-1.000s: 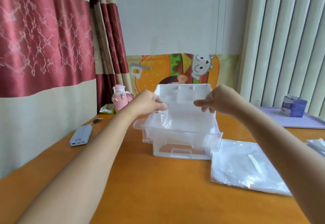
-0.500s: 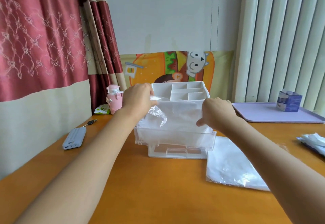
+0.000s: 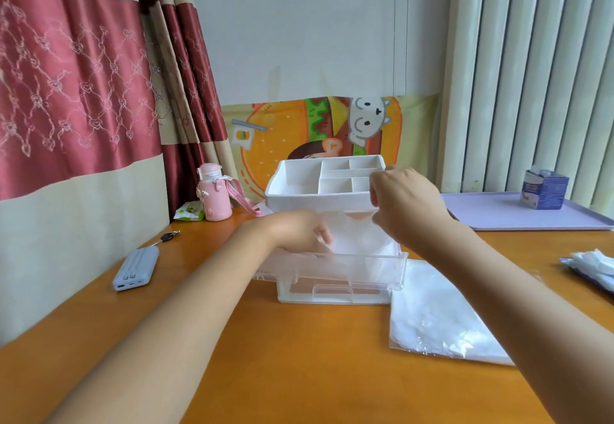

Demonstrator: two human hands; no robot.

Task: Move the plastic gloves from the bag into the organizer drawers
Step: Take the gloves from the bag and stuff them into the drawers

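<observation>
Two hands (image 3: 299, 231) (image 3: 407, 206) hold gloves (image 3: 360, 240) lengthwise across the open drawer (image 3: 332, 274).

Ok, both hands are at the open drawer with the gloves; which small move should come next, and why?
Probably lower the right hand and lay the plastic gloves flat: it seems to pinch their top edge above the rim of the pulled-out upper drawer, while the left hand touches them inside.
</observation>
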